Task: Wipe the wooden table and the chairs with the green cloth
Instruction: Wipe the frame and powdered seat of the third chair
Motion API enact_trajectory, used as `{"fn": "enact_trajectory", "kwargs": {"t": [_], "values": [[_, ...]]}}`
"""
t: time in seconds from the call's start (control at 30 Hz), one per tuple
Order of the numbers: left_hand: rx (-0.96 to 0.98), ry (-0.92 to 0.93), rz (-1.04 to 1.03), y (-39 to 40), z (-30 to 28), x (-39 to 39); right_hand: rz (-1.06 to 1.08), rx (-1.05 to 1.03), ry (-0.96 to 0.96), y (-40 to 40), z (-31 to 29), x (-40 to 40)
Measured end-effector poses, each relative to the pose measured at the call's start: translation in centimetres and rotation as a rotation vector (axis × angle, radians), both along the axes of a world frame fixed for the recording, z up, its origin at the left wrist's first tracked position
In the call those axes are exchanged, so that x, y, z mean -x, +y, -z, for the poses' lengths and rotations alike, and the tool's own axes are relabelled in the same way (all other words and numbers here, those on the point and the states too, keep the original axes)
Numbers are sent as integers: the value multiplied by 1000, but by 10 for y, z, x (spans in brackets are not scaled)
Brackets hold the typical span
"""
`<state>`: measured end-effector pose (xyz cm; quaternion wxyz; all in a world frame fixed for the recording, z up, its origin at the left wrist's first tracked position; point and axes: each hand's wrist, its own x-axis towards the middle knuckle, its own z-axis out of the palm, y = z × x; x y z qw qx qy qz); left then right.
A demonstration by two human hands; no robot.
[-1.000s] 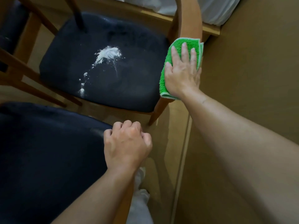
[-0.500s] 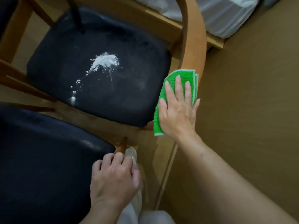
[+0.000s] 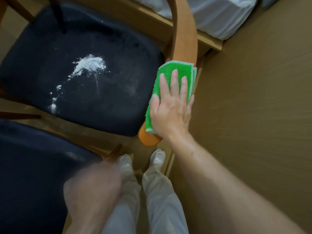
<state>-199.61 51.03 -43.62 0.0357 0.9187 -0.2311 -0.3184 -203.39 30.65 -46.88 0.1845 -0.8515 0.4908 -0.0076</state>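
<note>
The green cloth (image 3: 170, 92), right of centre, was pressed by the flat, straight-fingered right hand (image 3: 172, 110) onto the chair's curved wooden arm (image 3: 184, 32); even pressure was likely needed, the left hand (image 3: 92, 188) blurred beyond judging.

The curved wooden armrest (image 3: 184, 39) walls off the right edge of the dark seat (image 3: 94, 78), with the tabletop (image 3: 253, 107) just beside its outer side. A white powder pile (image 3: 89, 65) lies mid-seat, bare cushion around it. A second dark seat (image 3: 33, 174) fills the lower left.
</note>
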Motion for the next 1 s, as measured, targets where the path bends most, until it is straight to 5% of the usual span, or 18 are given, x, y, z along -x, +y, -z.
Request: {"fn": "enact_trajectory", "kwargs": {"t": [0.13, 0.33, 0.57, 0.73, 1.0], "values": [[428, 254, -352, -48, -9, -2, -2, -27, -132, 62, 4, 22], [613, 377, -505, -96, 0, -12, 182, -173, -274, 24, 5, 14], [503, 282, -466, -164, 10, -9, 434, -357, -431, -84, -6, -5], [345, 11, -409, -175, 18, 6, 523, -440, -441, -65, -3, 5], [350, -89, -322, -178, 17, 11, 409, -634, -393, -20, -1, 37]]}}
